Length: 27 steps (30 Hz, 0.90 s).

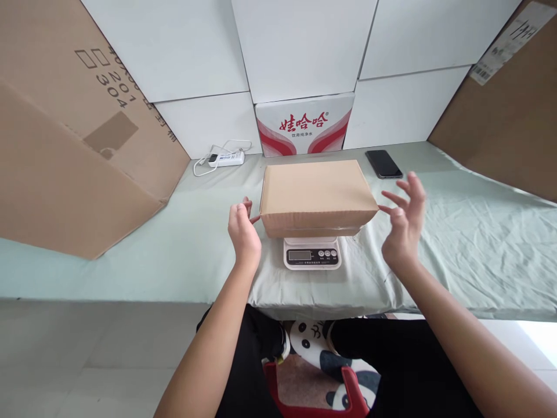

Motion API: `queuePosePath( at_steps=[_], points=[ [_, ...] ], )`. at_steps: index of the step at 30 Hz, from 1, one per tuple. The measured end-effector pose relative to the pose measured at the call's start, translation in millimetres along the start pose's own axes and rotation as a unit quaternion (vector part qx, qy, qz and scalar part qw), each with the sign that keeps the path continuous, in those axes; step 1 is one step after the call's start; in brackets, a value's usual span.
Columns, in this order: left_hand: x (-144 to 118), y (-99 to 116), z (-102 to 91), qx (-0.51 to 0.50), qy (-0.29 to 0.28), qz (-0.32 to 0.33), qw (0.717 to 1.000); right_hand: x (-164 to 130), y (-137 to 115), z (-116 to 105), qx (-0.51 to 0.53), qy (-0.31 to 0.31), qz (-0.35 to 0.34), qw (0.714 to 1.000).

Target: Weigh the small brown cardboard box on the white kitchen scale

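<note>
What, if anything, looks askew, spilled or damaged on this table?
Nothing looks spilled or broken. The cloth is wrinkled at the right, unlike its smoother left side, and the box overhangs the scale on both sides.

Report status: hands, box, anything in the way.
Left hand, right hand open beside box, contact unclear. Box on scale, overhanging both sides. Phone beyond right hand, apart from box.

The cardboard box (319,188) on the scale (312,255) obstructed the centre. Green cloth (195,232) gave lateral clearance to left and right. A corded white device (228,159) limited passage far left, a phone (383,164) far right. White boxes (304,46) closed the far side; a left carton (43,162) and right carton (513,128) bounded the ends.
</note>
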<state>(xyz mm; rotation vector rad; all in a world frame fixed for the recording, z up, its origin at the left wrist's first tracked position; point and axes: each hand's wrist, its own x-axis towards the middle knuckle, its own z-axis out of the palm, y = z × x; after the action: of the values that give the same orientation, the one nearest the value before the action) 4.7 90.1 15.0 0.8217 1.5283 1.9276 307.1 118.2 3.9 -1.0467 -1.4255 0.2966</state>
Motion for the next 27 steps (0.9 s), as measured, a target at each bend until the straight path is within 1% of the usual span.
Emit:
queuePosePath(
  at_steps=[3, 6, 9, 11, 16, 18, 22, 24, 27],
  points=[
    [6, -4, -1.6, -0.013, 0.021, -0.017, 1.000, 10, 7, -5, 0.050, 0.077, 0.027, 0.995],
    [10, -6, -2.7, -0.023, 0.027, -0.029, 0.999, 18, 12, -8, 0.079, 0.111, 0.093, 0.986],
    [11, -6, -2.6, -0.026, 0.017, -0.037, 0.999, 21, 12, -6, 0.116, 0.129, 0.176, 0.969],
    [10, -6, -2.1, -0.015, 0.002, -0.032, 0.999, 20, 10, -1, 0.151, 0.112, 0.214, 0.959],
    [4, -5, 1.0, 0.024, -0.013, 0.009, 1.000, 7, -6, 18, 0.210, -0.003, 0.273, 0.939],
    [1, -5, 2.8, 0.017, -0.021, 0.009, 1.000, 2, -13, 24, 0.220, -0.015, 0.281, 0.934],
    [-5, -3, 5.8, 0.013, -0.042, 0.005, 0.999, -5, -24, 33, 0.237, -0.003, 0.269, 0.934],
    [-6, -3, 6.9, 0.015, -0.046, -0.002, 0.999, -7, -26, 37, 0.234, -0.007, 0.247, 0.940],
    [-9, -4, 8.8, 0.007, -0.035, -0.002, 0.999, -8, -28, 44, 0.209, -0.017, 0.207, 0.956]
  ],
)
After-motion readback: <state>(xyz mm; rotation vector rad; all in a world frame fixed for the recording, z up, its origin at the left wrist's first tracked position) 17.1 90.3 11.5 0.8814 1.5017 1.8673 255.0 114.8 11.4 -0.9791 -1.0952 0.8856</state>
